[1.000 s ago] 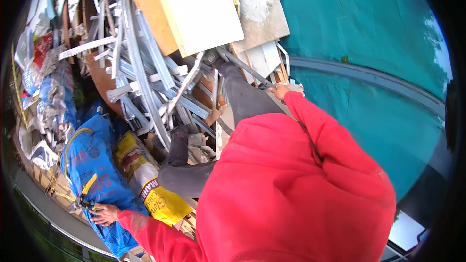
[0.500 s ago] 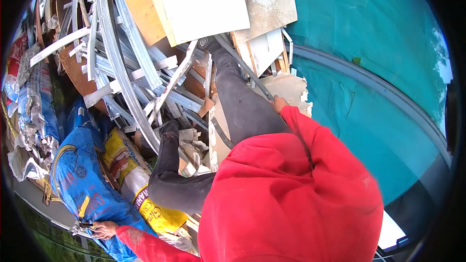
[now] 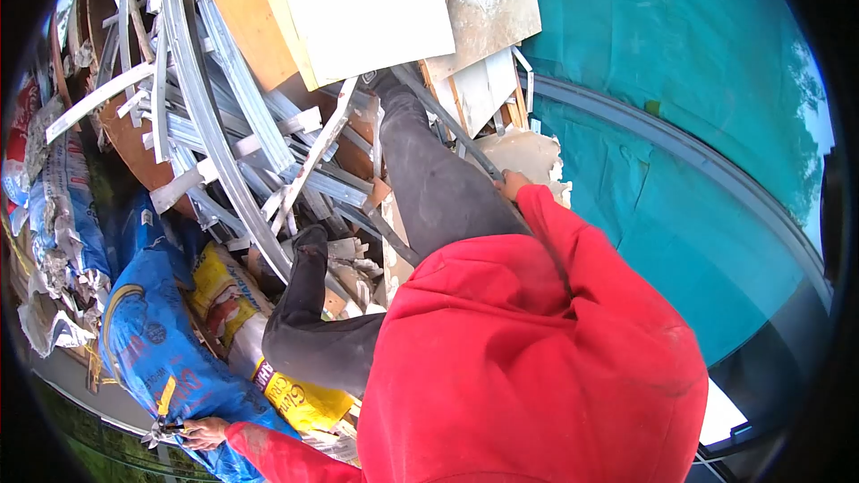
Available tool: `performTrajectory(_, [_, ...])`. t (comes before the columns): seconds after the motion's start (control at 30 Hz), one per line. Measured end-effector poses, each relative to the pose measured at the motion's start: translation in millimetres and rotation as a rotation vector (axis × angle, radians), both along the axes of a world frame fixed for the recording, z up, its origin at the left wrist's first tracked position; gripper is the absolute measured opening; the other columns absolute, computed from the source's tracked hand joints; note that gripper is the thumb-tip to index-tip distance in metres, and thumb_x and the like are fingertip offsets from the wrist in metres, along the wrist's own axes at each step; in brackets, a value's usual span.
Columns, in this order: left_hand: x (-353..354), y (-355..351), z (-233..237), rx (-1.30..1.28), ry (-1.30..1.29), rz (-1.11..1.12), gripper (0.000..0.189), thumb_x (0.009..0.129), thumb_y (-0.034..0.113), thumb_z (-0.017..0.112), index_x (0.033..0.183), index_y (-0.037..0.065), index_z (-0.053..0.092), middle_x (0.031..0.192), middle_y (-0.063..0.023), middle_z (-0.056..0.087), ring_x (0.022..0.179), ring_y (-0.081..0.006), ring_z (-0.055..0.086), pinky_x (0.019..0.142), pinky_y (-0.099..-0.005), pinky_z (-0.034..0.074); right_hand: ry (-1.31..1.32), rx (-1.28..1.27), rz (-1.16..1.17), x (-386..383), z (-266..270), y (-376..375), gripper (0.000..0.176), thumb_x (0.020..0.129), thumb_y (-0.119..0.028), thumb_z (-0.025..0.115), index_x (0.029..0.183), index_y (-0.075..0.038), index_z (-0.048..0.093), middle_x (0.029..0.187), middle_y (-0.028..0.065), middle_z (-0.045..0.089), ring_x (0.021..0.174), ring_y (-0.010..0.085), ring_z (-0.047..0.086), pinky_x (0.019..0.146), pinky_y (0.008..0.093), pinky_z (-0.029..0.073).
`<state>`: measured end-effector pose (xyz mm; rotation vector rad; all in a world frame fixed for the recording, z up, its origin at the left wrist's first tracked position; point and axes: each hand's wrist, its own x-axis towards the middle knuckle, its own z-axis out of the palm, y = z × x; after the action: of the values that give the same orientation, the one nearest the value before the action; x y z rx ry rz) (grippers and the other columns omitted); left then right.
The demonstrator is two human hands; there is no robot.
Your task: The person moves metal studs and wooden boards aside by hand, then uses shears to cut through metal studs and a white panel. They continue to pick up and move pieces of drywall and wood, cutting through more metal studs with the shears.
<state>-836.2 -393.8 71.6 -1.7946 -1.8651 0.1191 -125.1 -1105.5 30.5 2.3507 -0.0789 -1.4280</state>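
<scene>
A: status on your right hand [image 3: 512,185]?
B: fist closed round the dark bar [image 3: 447,125]; the bar runs from your fist up and away, under the white board [image 3: 358,0]; broken plaster slab [image 3: 530,154] just beyond your knuckles; teal tarp [image 3: 680,125] off to the outer side.
A: and your left hand [image 3: 204,434]?
B: low and far out to your side; it lies on the edge of the blue sack [image 3: 143,340], fingers bent; cannot tell if you're actually gripping, too small; yellow sack [image 3: 286,389] just inboard of that hand, touching the blue one.
A: between the hands?
B: your legs in black trousers [image 3: 434,188]; tangled grey metal framing [image 3: 224,125] ahead of the left hand, well apart from it.
</scene>
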Motion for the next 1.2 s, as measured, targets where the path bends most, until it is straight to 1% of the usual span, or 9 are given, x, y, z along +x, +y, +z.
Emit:
performTrajectory(0.13, [13.9,-1.6,2.1,0.022,-0.087,-0.053,0.060,0.091,0.065,0.031,0.137,0.029,0.044,0.149,-0.0117,0.030,0.137,-0.0306,0.028,0.108,-0.0498,0.020,0.139,0.187,0.105,35.4,24.0,-2.0,0.063,0.081,-0.044,0.066,0.127,-0.005,0.049,0.099,0.0219,0.066,0.086,0.0366,0.066,0.073,0.0426,0.053])
performTrajectory(0.17, [13.8,-4.4,1.9,0.033,-0.106,-0.056,0.060,0.091,0.065,0.031,0.137,0.030,0.044,0.149,-0.0117,0.030,0.137,-0.0305,0.028,0.108,-0.0498,0.020,0.224,-0.037,-0.156,43.8,47.2,21.1,0.057,0.079,-0.037,0.071,0.123,-0.005,0.053,0.099,0.0190,0.066,0.077,0.0296,0.067,0.064,0.0413,0.054])
performTrajectory(0.27, [16.1,-9.0,5.9,0.046,-0.075,-0.058,0.058,0.092,0.062,0.031,0.138,0.028,0.043,0.148,-0.0131,0.031,0.136,-0.0306,0.029,0.108,-0.0504,0.021,0.398,-0.157,-0.284,40.6,67.6,23.4,0.052,0.075,-0.028,0.075,0.120,-0.006,0.057,0.098,0.0156,0.067,0.072,0.0246,0.067,0.057,0.0411,0.054])
performTrajectory(0.47, [26.9,-9.4,6.1,0.016,0.010,0.041,0.060,0.094,0.060,0.028,0.139,0.023,0.042,0.148,-0.0136,0.031,0.137,-0.0301,0.029,0.107,-0.0498,0.023,0.339,-0.067,0.136,-1.1,49.3,-44.6,0.044,0.072,-0.018,0.073,0.111,-0.003,0.059,0.100,0.0184,0.066,0.084,0.0350,0.066,0.072,0.0423,0.053])
performTrajectory(0.63, [19.3,-5.9,6.8,0.021,-0.016,-0.008,0.059,0.093,0.060,0.030,0.138,0.023,0.043,0.149,-0.0145,0.030,0.137,-0.0310,0.028,0.107,-0.0507,0.022,0.276,0.227,-0.011,-49.6,54.3,-33.2,0.048,0.080,-0.037,0.061,0.111,-0.001,0.055,0.094,0.0274,0.064,0.095,0.0430,0.061,0.080,0.0470,0.049])
performTrajectory(0.73, [11.0,-6.5,1.2,0.032,-0.082,-0.014,0.060,0.092,0.063,0.029,0.137,0.025,0.045,0.149,-0.0150,0.029,0.137,-0.0315,0.026,0.107,-0.0519,0.020,0.287,0.092,0.061,-55.2,50.2,-24.2,0.041,0.075,-0.024,0.070,0.107,-0.002,0.054,0.097,0.0260,0.063,0.097,0.0422,0.060,0.081,0.0470,0.048])
performTrajectory(0.8, [-15.1,2.5,-3.9,-0.021,0.306,-0.154,0.051,0.096,0.051,0.035,0.134,0.020,0.048,0.140,-0.0171,0.043,0.131,-0.0341,0.036,0.103,-0.0524,0.029,0.238,0.071,0.063,-60.1,51.9,-17.8,0.040,0.075,-0.023,0.070,0.105,-0.002,0.054,0.096,0.0256,0.063,0.095,0.0422,0.060,0.080,0.0474,0.049])
performTrajectory(0.93, [13.5,-11.1,-0.8,0.079,0.017,-0.104,0.050,0.096,0.052,0.036,0.134,0.021,0.048,0.139,-0.0178,0.042,0.131,-0.0355,0.036,0.102,-0.0547,0.029,0.202,0.027,0.062,-67.6,55.4,-5.9,0.042,0.077,-0.024,0.068,0.109,-0.002,0.053,0.094,0.0273,0.063,0.091,0.0439,0.061,0.078,0.0474,0.049])
performTrajectory(1.2, [32.2,-4.8,6.6,0.068,0.011,-0.087,0.057,0.095,0.056,0.031,0.137,0.019,0.045,0.144,-0.0212,0.035,0.133,-0.0367,0.033,0.105,-0.0541,0.027,0.132,-0.025,-0.078,-68.1,59.2,12.9,0.052,0.073,-0.022,0.072,0.115,-0.001,0.049,0.097,0.0267,0.063,0.093,0.0422,0.062,0.080,0.0465,0.050])
